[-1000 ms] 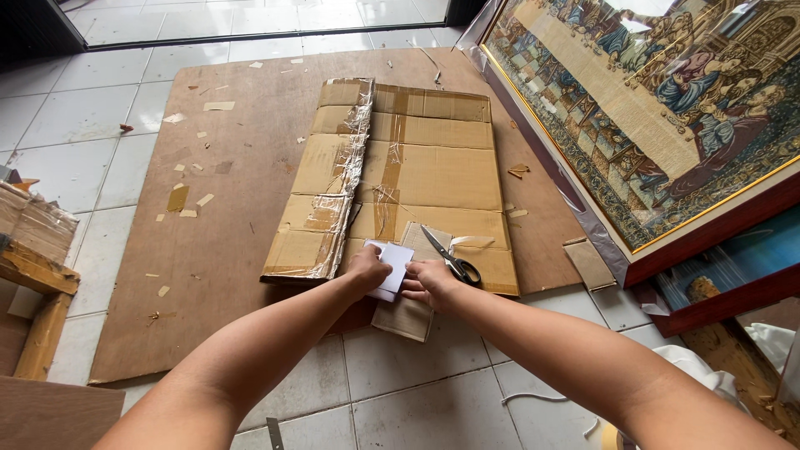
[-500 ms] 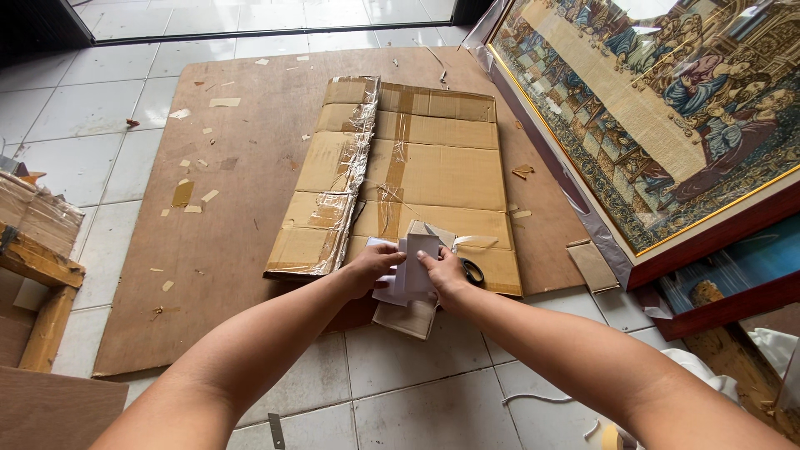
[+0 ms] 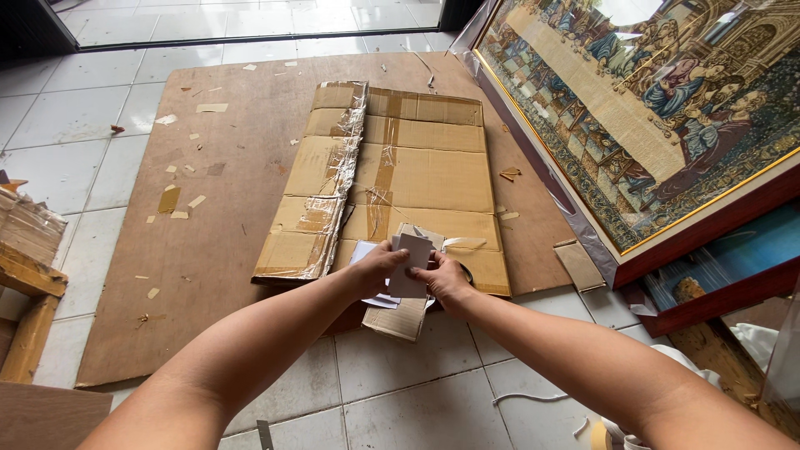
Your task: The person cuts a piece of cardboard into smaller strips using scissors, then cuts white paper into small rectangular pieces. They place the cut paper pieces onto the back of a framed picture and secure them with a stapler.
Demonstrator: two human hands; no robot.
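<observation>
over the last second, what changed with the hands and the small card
Both hands, left hand and right hand, kept hold of the small card and turned it: its white face showed first, and now it stands upright showing a greyish face. The scissors seen by the right hand are now hidden. The flattened cardboard box and framed tapestry stayed put.

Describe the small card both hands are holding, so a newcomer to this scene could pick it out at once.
Find the flattened cardboard box on the brown board. At its near edge, the left hand and right hand hold a small card. It is upright and pale grey, unlike the brown cardboard scraps nearby.
</observation>
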